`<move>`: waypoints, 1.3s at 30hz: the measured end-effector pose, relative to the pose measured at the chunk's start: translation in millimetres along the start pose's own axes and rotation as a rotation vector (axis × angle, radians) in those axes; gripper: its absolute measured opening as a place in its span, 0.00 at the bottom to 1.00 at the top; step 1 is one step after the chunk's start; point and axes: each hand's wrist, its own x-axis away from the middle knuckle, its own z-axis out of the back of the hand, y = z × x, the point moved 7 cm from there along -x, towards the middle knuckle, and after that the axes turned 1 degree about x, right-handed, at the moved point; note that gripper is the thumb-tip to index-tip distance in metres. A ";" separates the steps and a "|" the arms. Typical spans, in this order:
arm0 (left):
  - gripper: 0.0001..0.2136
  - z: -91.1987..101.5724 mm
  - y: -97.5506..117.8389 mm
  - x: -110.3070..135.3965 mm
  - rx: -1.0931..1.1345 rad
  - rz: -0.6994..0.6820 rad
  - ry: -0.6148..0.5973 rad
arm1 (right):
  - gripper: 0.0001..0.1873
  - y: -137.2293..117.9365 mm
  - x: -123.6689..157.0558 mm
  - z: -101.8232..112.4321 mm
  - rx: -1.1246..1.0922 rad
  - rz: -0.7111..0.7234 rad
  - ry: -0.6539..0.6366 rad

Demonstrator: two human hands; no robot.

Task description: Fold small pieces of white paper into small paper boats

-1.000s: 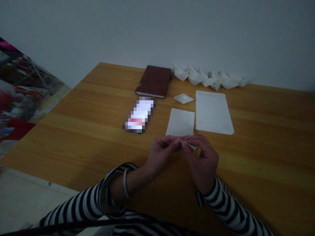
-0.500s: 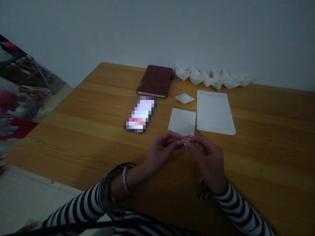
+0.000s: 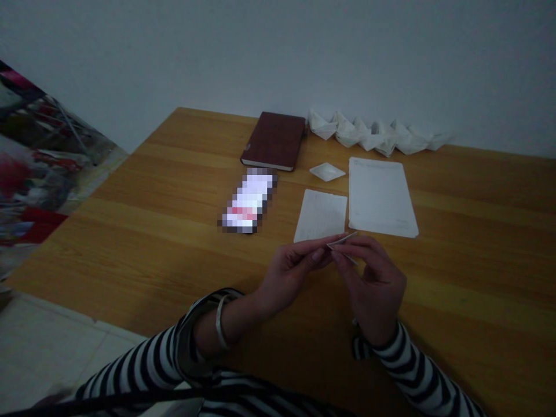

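Between my two hands is a small folded piece of white paper, seen nearly edge-on above the table, its layers spread apart on the right. My left hand pinches its left side, thumb on the near face and fingers stretched behind. With thumb and fingertips, my right hand grips the same paper, a finger between the layers. Just beyond my hands lies a small sheet of paper. A larger white sheet is to its right. Behind the small sheet rests a diamond-shaped folded paper.
Several folded paper boats stand in a row along the wall. A dark red notebook lies left of them, with a lit phone, its screen blurred, in front. The wooden table ends at the left, beside clutter on the floor.
The folded paper's layers have spread and now stick out to the right. My right hand has shifted slightly right, and my left fingers have stretched out along the paper.
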 end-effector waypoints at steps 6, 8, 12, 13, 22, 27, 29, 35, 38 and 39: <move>0.12 1.8 0.1 0.5 -0.026 -0.002 0.028 | 0.10 1.9 1.7 -0.4 -0.040 -0.010 0.001; 0.12 3.5 -1.2 0.1 -0.037 -0.003 0.041 | 0.11 3.8 2.8 -1.2 -0.047 -0.027 -0.015; 0.11 6.3 -2.4 -0.7 -0.060 -0.016 0.051 | 0.12 7.6 4.3 -3.2 -0.062 -0.056 -0.050; 0.11 7.1 -2.3 -0.7 -0.066 -0.019 0.057 | 0.12 8.8 4.5 -3.5 -0.070 -0.065 -0.055; 0.07 17.4 -3.7 -1.7 -0.081 0.008 0.197 | 0.08 11.9 4.0 -7.9 -0.045 -0.103 -0.093; 0.05 17.2 -4.3 -1.6 -0.047 -0.004 0.207 | 0.07 9.6 4.1 -9.3 -0.010 -0.084 -0.087; 0.05 19.0 -4.6 -0.9 -0.045 -0.017 0.228 | 0.06 9.1 4.7 -10.2 0.006 -0.089 -0.087; 0.05 23.0 -6.3 -2.0 -0.024 -0.044 0.243 | 0.04 10.9 7.0 -16.4 0.015 -0.132 -0.110; 0.06 24.1 -6.1 -3.6 0.004 -0.041 0.240 | 0.05 16.0 7.9 -13.0 -0.008 -0.176 -0.049; 0.06 25.1 -5.8 -3.8 0.000 -0.039 0.248 | 0.06 17.8 7.9 -11.4 -0.008 -0.190 -0.028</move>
